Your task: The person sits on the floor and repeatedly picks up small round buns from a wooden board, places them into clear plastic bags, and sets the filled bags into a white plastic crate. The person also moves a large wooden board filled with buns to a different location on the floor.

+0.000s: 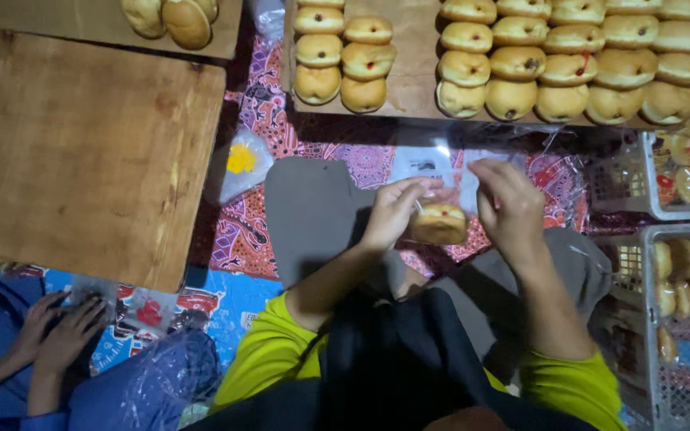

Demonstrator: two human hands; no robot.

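The left hand (393, 209) grips the side of a clear bag (441, 172), fingers closed on the film, with a bun (438, 224) sitting in the bag's bottom just beside its fingertips. The right hand (510, 206) pinches the bag's other edge, fingers curled shut on the plastic. The bag carries a white printed patch with dark marks above the bun.

To the left of the left hand lies a second clear bag (239, 164) with a yellow patch. Beyond both hands a brown board (417, 56) bears buns in two groups: six (343, 56) above the left hand, and about nineteen (576, 56) above the right, several showing red filling. To the right of the right hand stand two white mesh crates (684, 319) holding bagged buns with red marks; their count cannot be told. Far left of the left hand is a wooden board (81, 152), and below it another person's two hands (57, 331) rest on printed plastic.
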